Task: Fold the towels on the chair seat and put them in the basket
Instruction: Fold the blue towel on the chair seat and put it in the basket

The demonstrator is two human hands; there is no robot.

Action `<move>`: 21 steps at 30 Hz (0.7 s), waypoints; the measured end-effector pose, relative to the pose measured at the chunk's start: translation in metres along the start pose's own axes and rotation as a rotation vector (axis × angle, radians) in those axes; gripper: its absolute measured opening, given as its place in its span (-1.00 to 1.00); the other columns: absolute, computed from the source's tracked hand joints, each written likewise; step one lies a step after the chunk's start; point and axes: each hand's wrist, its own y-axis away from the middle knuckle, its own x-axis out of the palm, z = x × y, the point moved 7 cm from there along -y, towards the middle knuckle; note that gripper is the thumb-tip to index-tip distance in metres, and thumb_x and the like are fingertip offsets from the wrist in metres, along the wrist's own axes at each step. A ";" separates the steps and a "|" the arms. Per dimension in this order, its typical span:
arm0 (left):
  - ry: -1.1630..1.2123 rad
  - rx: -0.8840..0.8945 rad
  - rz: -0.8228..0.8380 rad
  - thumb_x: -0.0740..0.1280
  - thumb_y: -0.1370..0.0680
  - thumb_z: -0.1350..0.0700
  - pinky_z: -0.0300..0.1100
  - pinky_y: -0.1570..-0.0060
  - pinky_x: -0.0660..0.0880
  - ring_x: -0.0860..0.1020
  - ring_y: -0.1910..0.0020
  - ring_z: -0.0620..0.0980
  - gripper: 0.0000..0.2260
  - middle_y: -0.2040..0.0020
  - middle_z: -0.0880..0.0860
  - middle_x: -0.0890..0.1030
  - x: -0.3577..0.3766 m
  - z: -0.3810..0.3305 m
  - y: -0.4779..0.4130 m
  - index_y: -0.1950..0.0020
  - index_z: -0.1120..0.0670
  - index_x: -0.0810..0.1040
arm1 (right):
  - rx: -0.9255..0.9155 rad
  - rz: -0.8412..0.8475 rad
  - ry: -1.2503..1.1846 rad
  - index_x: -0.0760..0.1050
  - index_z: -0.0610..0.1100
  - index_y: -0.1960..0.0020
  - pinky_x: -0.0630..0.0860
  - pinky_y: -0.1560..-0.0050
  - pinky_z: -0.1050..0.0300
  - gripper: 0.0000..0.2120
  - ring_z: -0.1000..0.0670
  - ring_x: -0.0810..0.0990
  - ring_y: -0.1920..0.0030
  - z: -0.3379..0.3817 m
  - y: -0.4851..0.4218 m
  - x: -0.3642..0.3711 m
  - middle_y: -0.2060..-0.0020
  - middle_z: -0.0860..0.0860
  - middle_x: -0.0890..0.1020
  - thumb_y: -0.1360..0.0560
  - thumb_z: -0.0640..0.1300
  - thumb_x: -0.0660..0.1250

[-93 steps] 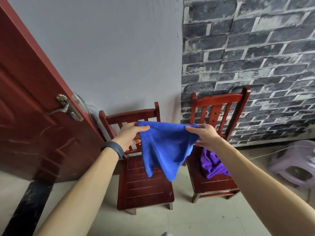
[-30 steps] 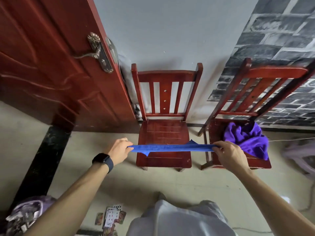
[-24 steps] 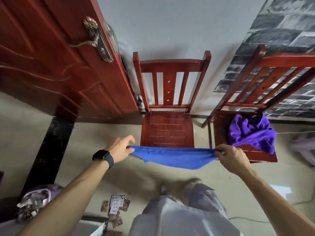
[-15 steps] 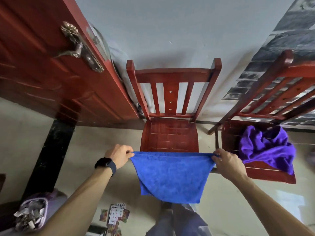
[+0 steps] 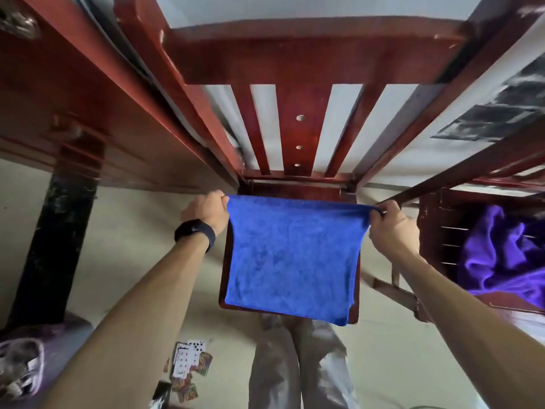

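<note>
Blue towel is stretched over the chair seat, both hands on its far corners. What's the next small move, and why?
Probably lower both held corners onto the chair seat so the blue towel lies flat. The left hand and right hand pinch its far corners taut at the seat's back, while its near edge reaches the front. Flat, it can be folded in half.

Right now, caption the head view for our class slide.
Left hand and right hand hold a blue towel spread over a chair seat; a purple towel lies crumpled on the neighbouring chair.
</note>
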 end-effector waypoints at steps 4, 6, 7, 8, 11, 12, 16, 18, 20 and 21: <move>0.358 -0.135 0.029 0.22 -0.54 -0.01 0.00 -0.11 0.53 0.59 -0.09 0.20 -0.65 -0.11 0.09 0.62 0.024 -0.005 -0.028 -0.33 -0.07 0.44 | 0.050 0.080 -0.139 0.26 0.06 -0.49 0.50 0.07 0.07 -0.53 -0.11 0.59 0.04 -0.001 -0.030 0.034 -0.13 -0.01 0.59 -0.60 -0.08 0.20; 0.396 -0.187 0.124 0.23 -0.55 -0.03 -0.05 -0.16 0.52 0.59 -0.12 0.18 -0.58 -0.17 0.10 0.63 0.054 0.004 -0.021 -0.41 -0.05 0.36 | 0.081 0.152 -0.080 0.18 0.06 -0.54 0.55 -0.01 0.01 -0.44 -0.15 0.60 0.03 -0.013 -0.020 0.058 -0.07 -0.06 0.62 -0.57 -0.10 0.23; 0.381 -0.201 0.190 0.25 -0.55 -0.02 -0.09 -0.14 0.51 0.59 -0.13 0.17 -0.58 -0.17 0.10 0.63 0.073 0.011 -0.008 -0.41 -0.02 0.36 | 0.105 0.194 -0.028 0.20 0.02 -0.53 0.55 -0.01 -0.01 -0.44 -0.19 0.61 0.01 -0.026 -0.008 0.073 -0.07 -0.10 0.64 -0.56 -0.10 0.24; 0.356 -0.213 0.245 0.27 -0.56 0.00 -0.12 -0.13 0.49 0.58 -0.16 0.16 -0.58 -0.19 0.10 0.62 0.091 0.020 0.009 -0.41 0.02 0.37 | 0.147 0.235 0.018 0.24 -0.02 -0.49 0.52 -0.02 -0.02 -0.47 -0.22 0.60 -0.04 -0.043 0.006 0.089 -0.09 -0.13 0.65 -0.55 -0.09 0.25; 0.280 -0.312 0.371 0.32 -0.54 0.02 -0.10 -0.18 0.44 0.51 -0.26 0.16 -0.55 -0.29 0.15 0.54 0.143 0.062 0.057 -0.41 0.11 0.38 | 0.331 0.345 0.064 0.35 -0.14 -0.34 0.45 0.01 0.00 -0.57 -0.23 0.57 -0.12 -0.099 0.064 0.136 -0.13 -0.17 0.62 -0.52 -0.05 0.30; 0.273 -0.353 0.404 0.33 -0.54 0.03 -0.10 -0.19 0.44 0.50 -0.26 0.16 -0.55 -0.29 0.17 0.52 0.159 0.076 0.070 -0.40 0.12 0.38 | 0.380 0.368 0.056 0.36 -0.18 -0.31 0.43 0.00 0.00 -0.58 -0.24 0.54 -0.14 -0.113 0.081 0.150 -0.14 -0.20 0.59 -0.53 -0.04 0.32; 0.295 -0.390 0.422 0.39 -0.51 0.05 -0.11 -0.11 0.46 0.55 -0.18 0.17 -0.63 -0.19 0.17 0.56 0.195 0.102 0.100 -0.27 0.16 0.47 | 0.456 0.346 -0.036 0.38 -0.24 -0.27 0.35 -0.10 0.01 -0.58 -0.26 0.47 -0.20 -0.142 0.116 0.183 -0.06 -0.19 0.52 -0.54 -0.03 0.37; 0.320 -0.370 0.369 0.39 -0.51 0.07 -0.11 0.10 0.49 0.61 0.01 0.20 -0.80 0.05 0.16 0.62 0.200 0.104 0.102 -0.01 0.18 0.58 | 0.476 0.285 -0.101 0.40 -0.24 -0.22 0.39 -0.12 -0.03 -0.63 -0.26 0.50 -0.16 -0.144 0.117 0.191 0.01 -0.17 0.55 -0.52 -0.07 0.38; 0.311 -0.351 0.318 0.36 -0.51 0.10 -0.07 0.25 0.50 0.59 0.23 0.19 -0.80 0.24 0.18 0.61 0.202 0.106 0.100 0.19 0.24 0.55 | 0.521 0.227 -0.152 0.41 -0.23 -0.11 0.44 -0.04 -0.03 -0.70 -0.26 0.54 -0.04 -0.146 0.113 0.193 0.11 -0.14 0.56 -0.49 -0.09 0.37; 0.313 -0.367 0.309 0.34 -0.53 0.10 -0.08 0.24 0.50 0.55 0.26 0.15 -0.80 0.24 0.17 0.60 0.202 0.107 0.101 0.17 0.23 0.54 | 0.562 0.219 -0.164 0.40 -0.20 -0.06 0.45 -0.02 -0.02 -0.75 -0.24 0.53 0.01 -0.147 0.112 0.192 0.11 -0.14 0.56 -0.48 -0.10 0.36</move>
